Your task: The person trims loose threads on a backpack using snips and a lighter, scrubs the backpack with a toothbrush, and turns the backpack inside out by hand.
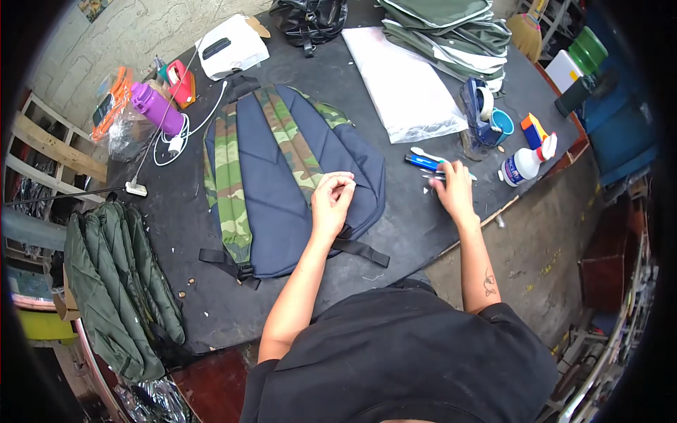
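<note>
A navy backpack [264, 169] with camouflage shoulder straps [229, 169] lies on the dark table, its strap side up. My left hand [331, 203] is over the lower right of the pack, thumb and fingers pinched together; whatever may be between the fingertips is too small to make out. To the right, my right hand [457, 194] hovers at a small group of slim tools, its thumb and fingers apart. Among these are a blue pen-like tool [422, 161] and a white-handled one [423, 152]. The fingers partly hide them.
A plastic-wrapped white sheet pack [405, 84], a tape dispenser [474, 116] and a spray bottle [525, 163] stand right. Green bags [451, 32] are stacked behind. A purple bottle [155, 109] and white cable [185, 134] are left. Green quilted fabric [116, 282] hangs over the left edge.
</note>
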`<state>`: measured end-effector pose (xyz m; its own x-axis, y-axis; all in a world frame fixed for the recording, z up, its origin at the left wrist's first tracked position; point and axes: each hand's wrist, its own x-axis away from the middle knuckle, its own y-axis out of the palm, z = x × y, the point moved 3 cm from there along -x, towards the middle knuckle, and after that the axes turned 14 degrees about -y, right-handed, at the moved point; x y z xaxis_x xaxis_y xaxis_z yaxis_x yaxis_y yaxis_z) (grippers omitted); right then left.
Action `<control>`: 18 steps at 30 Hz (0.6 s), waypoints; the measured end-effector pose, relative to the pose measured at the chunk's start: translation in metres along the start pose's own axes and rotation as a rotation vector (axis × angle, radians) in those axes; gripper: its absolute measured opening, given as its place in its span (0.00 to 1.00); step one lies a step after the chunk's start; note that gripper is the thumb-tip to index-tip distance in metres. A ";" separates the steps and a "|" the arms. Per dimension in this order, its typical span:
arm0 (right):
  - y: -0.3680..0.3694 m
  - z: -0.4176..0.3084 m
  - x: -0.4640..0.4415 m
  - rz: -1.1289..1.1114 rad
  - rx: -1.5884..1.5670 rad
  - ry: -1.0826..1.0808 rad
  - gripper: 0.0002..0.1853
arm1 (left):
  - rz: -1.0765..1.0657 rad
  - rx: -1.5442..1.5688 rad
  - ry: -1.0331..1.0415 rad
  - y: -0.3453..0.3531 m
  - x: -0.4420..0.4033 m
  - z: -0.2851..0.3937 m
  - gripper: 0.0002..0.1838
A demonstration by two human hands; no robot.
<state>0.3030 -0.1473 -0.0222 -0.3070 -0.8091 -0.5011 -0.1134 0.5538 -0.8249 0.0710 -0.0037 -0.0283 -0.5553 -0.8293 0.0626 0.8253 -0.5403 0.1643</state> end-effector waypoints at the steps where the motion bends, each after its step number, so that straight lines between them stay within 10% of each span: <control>1: -0.002 0.005 0.004 -0.071 0.056 -0.022 0.13 | 0.016 -0.156 0.019 0.003 0.004 0.007 0.03; 11: -0.033 0.021 0.010 -0.416 0.285 0.028 0.06 | 0.098 -1.079 0.556 0.044 0.018 0.022 0.09; 18: -0.030 -0.018 -0.005 -0.056 -0.425 0.378 0.10 | 0.171 -1.214 0.650 0.049 0.015 0.004 0.08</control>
<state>0.2908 -0.1566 0.0101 -0.5972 -0.7566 -0.2663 -0.4859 0.6054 -0.6304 0.1026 -0.0414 -0.0156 -0.5688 -0.6329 -0.5253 0.6355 0.0671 -0.7691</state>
